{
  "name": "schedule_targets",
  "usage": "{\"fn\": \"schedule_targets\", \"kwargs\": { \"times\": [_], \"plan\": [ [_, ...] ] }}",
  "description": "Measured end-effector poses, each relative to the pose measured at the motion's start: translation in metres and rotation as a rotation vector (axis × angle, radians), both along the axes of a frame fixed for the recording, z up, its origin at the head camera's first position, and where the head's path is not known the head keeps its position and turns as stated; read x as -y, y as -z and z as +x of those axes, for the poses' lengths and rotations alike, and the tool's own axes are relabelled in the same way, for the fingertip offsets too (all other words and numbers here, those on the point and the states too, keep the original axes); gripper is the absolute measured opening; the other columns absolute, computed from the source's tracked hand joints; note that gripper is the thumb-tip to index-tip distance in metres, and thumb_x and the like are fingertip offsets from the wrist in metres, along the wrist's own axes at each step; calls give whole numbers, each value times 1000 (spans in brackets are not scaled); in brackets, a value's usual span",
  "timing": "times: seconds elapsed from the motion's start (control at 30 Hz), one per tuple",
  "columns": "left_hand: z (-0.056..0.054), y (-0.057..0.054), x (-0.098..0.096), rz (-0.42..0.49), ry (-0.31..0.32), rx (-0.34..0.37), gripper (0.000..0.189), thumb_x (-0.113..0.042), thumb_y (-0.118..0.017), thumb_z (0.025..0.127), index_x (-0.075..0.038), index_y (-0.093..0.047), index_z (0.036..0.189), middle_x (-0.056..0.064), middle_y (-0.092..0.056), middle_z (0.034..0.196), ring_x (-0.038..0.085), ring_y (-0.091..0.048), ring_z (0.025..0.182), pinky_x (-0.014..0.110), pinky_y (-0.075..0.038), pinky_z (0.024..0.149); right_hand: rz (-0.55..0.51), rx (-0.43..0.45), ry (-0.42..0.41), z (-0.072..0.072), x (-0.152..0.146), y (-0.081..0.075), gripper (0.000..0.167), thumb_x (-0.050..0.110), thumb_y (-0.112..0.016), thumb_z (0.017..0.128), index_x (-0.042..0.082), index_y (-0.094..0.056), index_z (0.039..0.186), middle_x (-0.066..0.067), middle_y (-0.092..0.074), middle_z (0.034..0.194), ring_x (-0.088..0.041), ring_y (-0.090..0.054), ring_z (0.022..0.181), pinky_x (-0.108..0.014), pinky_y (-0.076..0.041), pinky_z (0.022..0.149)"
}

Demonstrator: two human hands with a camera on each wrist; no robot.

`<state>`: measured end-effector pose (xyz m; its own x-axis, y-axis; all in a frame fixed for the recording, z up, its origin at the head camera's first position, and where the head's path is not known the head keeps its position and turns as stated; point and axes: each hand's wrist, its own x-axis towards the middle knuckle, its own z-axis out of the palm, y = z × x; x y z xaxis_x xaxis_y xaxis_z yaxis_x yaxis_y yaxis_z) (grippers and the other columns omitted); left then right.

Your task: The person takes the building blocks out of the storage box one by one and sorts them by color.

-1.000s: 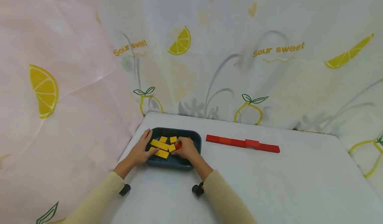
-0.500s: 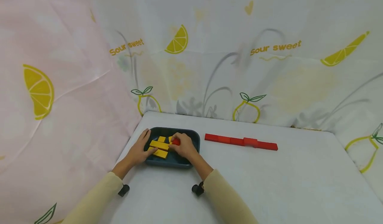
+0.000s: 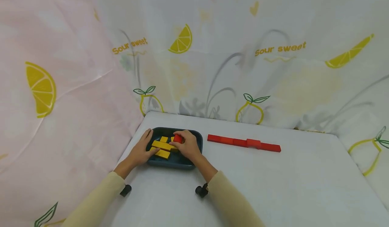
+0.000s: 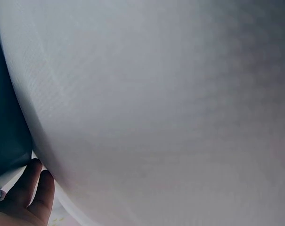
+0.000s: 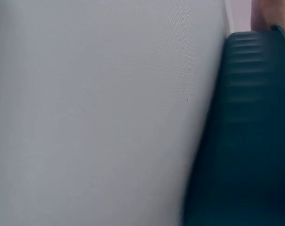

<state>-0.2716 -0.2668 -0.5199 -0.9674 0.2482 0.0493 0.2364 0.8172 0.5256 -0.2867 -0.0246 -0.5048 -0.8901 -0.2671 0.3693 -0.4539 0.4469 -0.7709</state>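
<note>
In the head view, a dark teal tray (image 3: 174, 166) stands at the left of the white table. My left hand (image 3: 140, 151) holds its left end, fingers along the outside and thumb over the rim beside the yellow blocks (image 3: 162, 145). Over the tray's right half, my right hand (image 3: 188, 145) pinches a small red block (image 3: 178, 138) between thumb and fingers. Several yellow blocks, long and short, lie inside; the right hand partly covers some. The left wrist view shows left fingers (image 4: 41, 195) against the tray wall (image 4: 5, 108). Neither wrist view shows the red block.
To the right of the tray, several red blocks form a long row (image 3: 240, 142), with one piece raised above the others. A patterned curtain (image 3: 212, 68) hangs along the table's back and left sides. The white table (image 3: 291, 186) extends to the right.
My right hand has lifted the red block from among the yellow blocks, moving it slightly up and back. The left hand has stayed at the tray's left end.
</note>
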Motion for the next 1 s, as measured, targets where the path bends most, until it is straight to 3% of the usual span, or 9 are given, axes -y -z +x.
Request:
{"fn": "schedule_targets", "kwargs": {
  "times": [0.23, 0.43, 0.6, 0.77, 1.0],
  "plan": [
    [-2, 0, -2, 5, -2, -25, 96, -49, -65, 91, 0, -16, 157, 25, -13, 163, 48, -24, 145, 66, -26, 114, 34, -139, -32, 4, -2, -2, 37, 19, -83, 80, 5, -72, 113, -9, -63, 100, -16, -55, 79, -15, -51, 66],
    [-1, 3, -6, 3, -5, 28, 99, -51, -67, 89, -2, -14, 158, 22, -10, 164, 46, -23, 146, 64, -26, 115, 138, -272, -120, 17, -14, -5, 35, 15, -82, 81, 5, -72, 113, -8, -61, 109, -17, -59, 90, -17, -55, 75],
    [2, -1, -6, -10, -14, 16, 98, -48, -68, 90, -2, -15, 158, 23, -10, 164, 46, -24, 146, 64, -26, 115, 205, -394, -227, 32, -38, -21, 34, 12, -80, 83, 6, -71, 116, -9, -58, 112, -16, -60, 90, -17, -56, 79],
    [0, -2, -3, -23, -3, -13, 97, -46, -68, 90, -1, -14, 157, 23, -11, 164, 47, -23, 146, 64, -26, 115, 301, -394, -251, 45, -76, -35, 34, 6, -75, 86, 10, -70, 119, -7, -57, 116, -16, -61, 91, -18, -56, 80],
    [0, 0, -1, -13, 3, -1, 98, -46, -68, 90, -1, -13, 158, 23, -10, 164, 46, -22, 147, 63, -27, 115, 439, -315, -208, 57, -130, -33, 38, 6, -76, 84, 14, -68, 121, -5, -56, 118, -12, -62, 80, -18, -56, 70]
  ]
}}
